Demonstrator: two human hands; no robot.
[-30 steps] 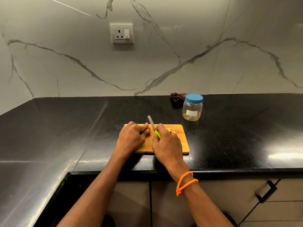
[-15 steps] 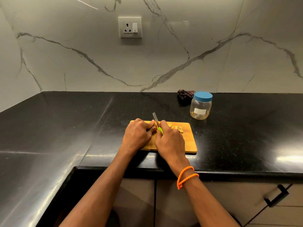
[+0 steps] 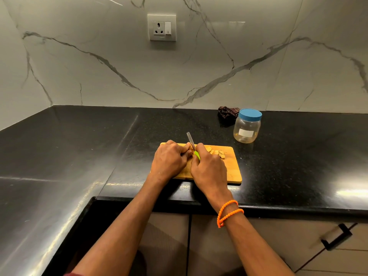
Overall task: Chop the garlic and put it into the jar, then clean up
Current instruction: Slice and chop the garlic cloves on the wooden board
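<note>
Countertop (image 3: 79,156) unchanged, hands (image 3: 169,160) still chopping garlic (image 3: 217,153).

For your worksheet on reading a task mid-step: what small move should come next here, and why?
Probably another downward slice: the right hand grips the knife beside the garlic that the left hand steadies on the board; the jar is lidded.

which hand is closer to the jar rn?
Right. The right hand, gripping the knife, sits on the cutting board nearest the jar. The left hand is farther, beyond the blade.
</note>
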